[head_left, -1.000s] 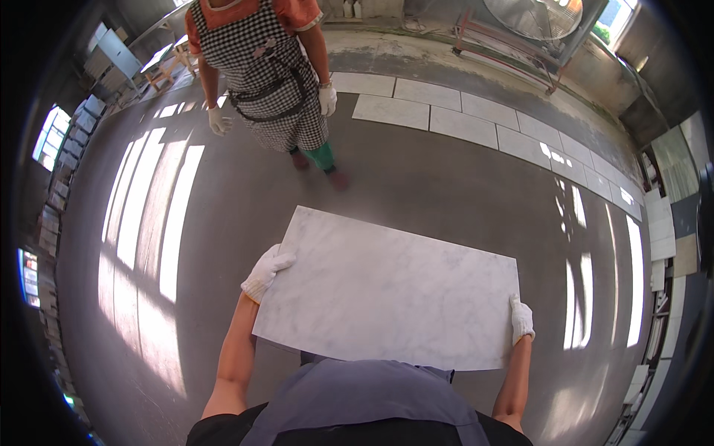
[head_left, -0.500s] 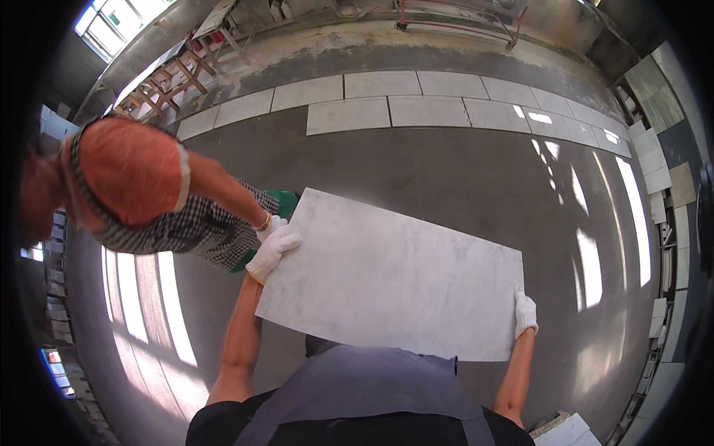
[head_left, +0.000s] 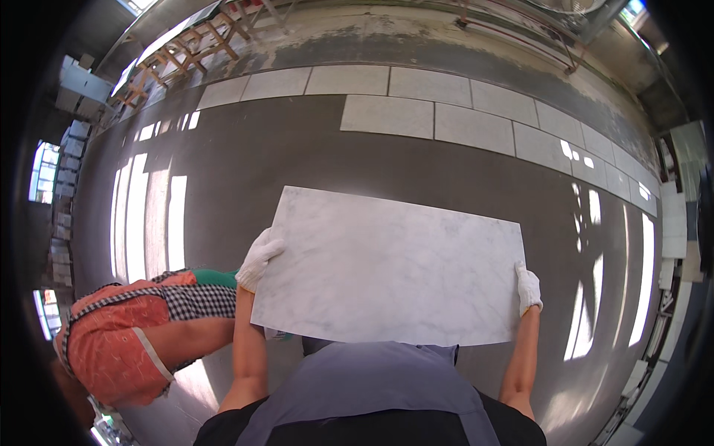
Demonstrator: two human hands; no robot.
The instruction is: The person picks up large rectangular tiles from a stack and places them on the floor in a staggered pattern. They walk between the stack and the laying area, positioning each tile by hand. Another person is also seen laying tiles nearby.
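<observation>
A large rectangular white marble slab (head_left: 394,267) with faint grey veining is held up before my body, its broad face toward me. My left hand (head_left: 259,258), in a white knit glove, is closed on the slab's left edge. At the opposite edge, my right hand (head_left: 529,288) grips it in a matching glove, thumb lying over the face. The fingers under the slab are hidden. Its near edge is close to my grey apron (head_left: 372,379).
A co-worker (head_left: 141,327) in an orange top and checked apron bends close at my left. Ahead, pale slabs (head_left: 387,117) lie in two rows on the dark floor (head_left: 245,156). Wooden trestles (head_left: 201,44) stand far left; more slabs (head_left: 673,223) lean along the right wall.
The co-worker's gloved hand has left the slab, and that person has moved back and nearer my left side. My view has turned left; the slab stays in both my hands, now more level.
</observation>
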